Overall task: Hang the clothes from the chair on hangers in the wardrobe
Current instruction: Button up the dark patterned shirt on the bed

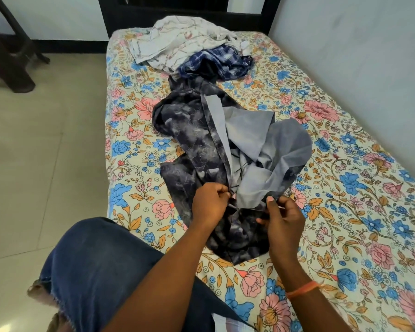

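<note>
My left hand (210, 202) and my right hand (282, 220) are low in the centre of the frame, close together but not touching, each pinching the near edge of the dark patterned shirt (192, 140). My left fingers are curled round a fold of the dark printed cloth, and my right thumb and fingers clamp the edge where the pale grey inside of the shirt shows. A thin orange band (303, 289) sits on my right wrist.

The shirt lies stretched lengthwise down the middle of the bed (345, 188), on a floral sheet of pink, blue and orange flowers. Its front is thrown open, so the grey lining billows up toward the right of centre.

Farther up the frame, near the head of the bed, a blue checked garment (225, 64) lies crumpled, touching the far end of the dark shirt. Behind it, at the upper centre, a pale printed garment (177, 37) is heaped against the dark headboard (134, 17).

My knee in blue denim (94, 264) fills the lower left, resting against the bed's near edge. Dark furniture legs (10, 56) stand on the tiled floor (46, 152) in the upper left.
</note>
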Available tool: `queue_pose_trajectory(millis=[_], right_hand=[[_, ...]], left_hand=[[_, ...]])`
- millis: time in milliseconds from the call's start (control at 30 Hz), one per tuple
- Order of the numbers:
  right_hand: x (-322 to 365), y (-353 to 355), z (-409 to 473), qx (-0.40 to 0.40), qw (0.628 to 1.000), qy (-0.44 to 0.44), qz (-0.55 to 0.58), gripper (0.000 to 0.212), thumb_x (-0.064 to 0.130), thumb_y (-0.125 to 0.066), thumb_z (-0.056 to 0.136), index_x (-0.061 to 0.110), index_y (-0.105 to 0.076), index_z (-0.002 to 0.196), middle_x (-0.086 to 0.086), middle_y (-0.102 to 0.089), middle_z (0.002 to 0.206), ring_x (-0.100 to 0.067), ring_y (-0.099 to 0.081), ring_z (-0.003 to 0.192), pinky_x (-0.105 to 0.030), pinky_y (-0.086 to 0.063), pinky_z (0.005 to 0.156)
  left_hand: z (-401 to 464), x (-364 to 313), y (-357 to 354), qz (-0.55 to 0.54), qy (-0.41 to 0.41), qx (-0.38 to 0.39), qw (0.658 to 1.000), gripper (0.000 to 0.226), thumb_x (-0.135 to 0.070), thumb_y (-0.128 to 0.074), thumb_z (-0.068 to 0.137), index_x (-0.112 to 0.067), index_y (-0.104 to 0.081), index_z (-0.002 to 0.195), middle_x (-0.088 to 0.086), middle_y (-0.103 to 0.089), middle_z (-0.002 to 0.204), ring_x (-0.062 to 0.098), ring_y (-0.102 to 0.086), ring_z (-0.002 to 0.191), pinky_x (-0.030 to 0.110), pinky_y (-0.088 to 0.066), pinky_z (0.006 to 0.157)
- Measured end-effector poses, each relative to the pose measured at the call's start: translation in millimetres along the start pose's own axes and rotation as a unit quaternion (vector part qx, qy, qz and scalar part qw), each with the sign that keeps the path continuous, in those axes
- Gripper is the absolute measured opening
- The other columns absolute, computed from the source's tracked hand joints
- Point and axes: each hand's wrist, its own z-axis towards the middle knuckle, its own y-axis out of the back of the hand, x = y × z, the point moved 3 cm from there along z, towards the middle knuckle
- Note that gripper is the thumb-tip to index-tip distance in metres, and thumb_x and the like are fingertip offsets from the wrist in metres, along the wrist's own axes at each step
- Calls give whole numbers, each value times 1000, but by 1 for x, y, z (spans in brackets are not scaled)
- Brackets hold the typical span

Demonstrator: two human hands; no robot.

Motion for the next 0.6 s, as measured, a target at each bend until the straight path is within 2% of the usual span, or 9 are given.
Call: queue_pose_trajectory(millis=[100, 167, 233, 333, 433, 533, 600], right_hand=[[5, -2, -2, 7, 995, 73, -65, 8, 19, -65, 94, 12, -66, 94, -8, -68, 92, -24, -66, 83, -31, -58, 62], [13, -4, -6, 8, 982, 142, -126, 5, 17, -67, 92, 15, -64, 90, -1, -66, 88, -18, -62, 83, -32, -54, 72], [22, -6, -11, 14, 963, 213, -167, 7, 12, -70, 89, 15, -64, 86, 2, -63, 84, -16, -59, 79, -25, -48, 70], [31, -12, -16, 30, 912, 322, -252, 9, 8, -75, 84, 11, -67, 81, 1, -63, 79, -16, -58, 69, -29, -47, 61], [36, -20, -19, 32, 891, 340, -299, 8, 13, -76, 83, 12, -68, 80, 2, -63, 78, -15, -57, 65, -29, -45, 57], [38, -25, -21, 46, 894, 336, -292, 4, 12, -75, 84, 10, -71, 83, 1, -65, 80, -15, -59, 68, -27, -45, 59], [39, -27, -22, 67, 907, 324, -261, 2, 10, -73, 85, 8, -73, 85, 2, -66, 80, -15, -60, 70, -26, -46, 62]], left_hand=[[-1, 0, -1, 0, 1, 18, 1000, 2, -24, -75, 84, -22, -77, 85, -9, -73, 80, 4, -66, 73, 26, -55, 73], [-1, -1, 1, -8, 6, 19, 1000, 6, -25, -76, 83, -24, -74, 78, -12, -70, 74, 2, -65, 71, 28, -56, 74], [-3, -6, 1, -43, -3, 25, 999, 9, -26, -75, 85, -25, -73, 76, -13, -69, 74, 3, -65, 70, 32, -58, 72], [-15, -22, 5, -69, -52, 13, 996, 10, -24, -72, 87, -23, -73, 78, -13, -69, 74, 2, -65, 67, 28, -58, 69], [-32, -33, 12, -109, -87, 9, 990, 10, -20, -68, 90, -19, -74, 82, -11, -70, 73, 6, -65, 57, 27, -57, 64], [-43, -35, 20, -139, -93, 14, 986, 13, -15, -64, 93, -17, -73, 83, -10, -69, 69, 9, -63, 51, 22, -53, 58], [-46, -36, 24, -141, -102, 14, 985, 15, -15, -63, 94, -16, -72, 83, -9, -69, 69, 9, -64, 52, 24, -54, 58]])
